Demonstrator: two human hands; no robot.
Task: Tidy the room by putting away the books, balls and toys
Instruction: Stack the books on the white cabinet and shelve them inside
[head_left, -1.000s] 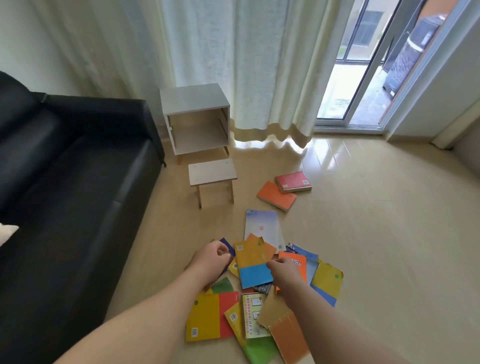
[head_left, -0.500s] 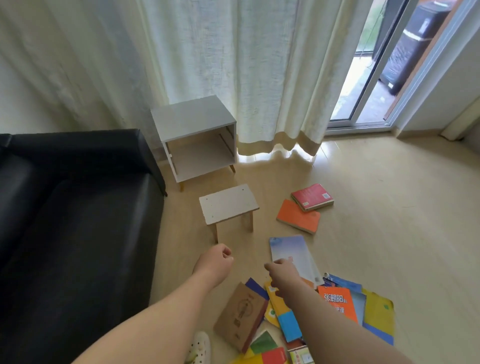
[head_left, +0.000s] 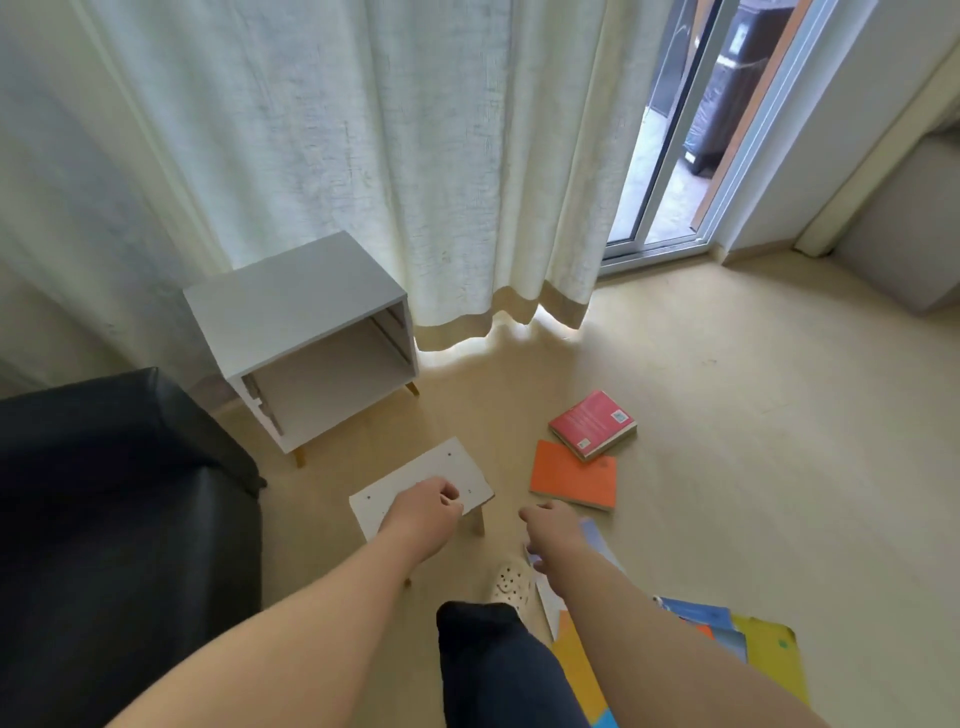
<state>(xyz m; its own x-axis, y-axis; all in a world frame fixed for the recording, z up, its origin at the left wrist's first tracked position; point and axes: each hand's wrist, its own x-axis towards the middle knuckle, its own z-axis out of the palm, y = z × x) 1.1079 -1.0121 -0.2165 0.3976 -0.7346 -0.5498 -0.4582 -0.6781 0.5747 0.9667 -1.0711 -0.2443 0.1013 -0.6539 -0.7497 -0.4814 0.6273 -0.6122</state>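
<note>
1. Pale, smooth floor (head_left: 727, 467) runs up to a coarse-woven cream curtain (head_left: 415, 156).
2. Head view, change: a second ago the pile of books (head_left: 769, 649) lay under both hands. Now it sits at the lower right edge, and the white cabinet (head_left: 291, 301) and small stool (head_left: 452, 467) are closer.
3. Left hand (head_left: 423, 514) is a loose fist over the stool, holding nothing. Right hand (head_left: 553, 525) reaches forward, fingers relaxed, also empty.
4. No book came along, so tidying has probably barely begun.
5. Red book (head_left: 592, 423), a thick paperback, overlaps the flat orange book (head_left: 571, 475), both near the stool. The cabinet is a boxy, matte, open-fronted cube, and its shelf is bare.
</note>
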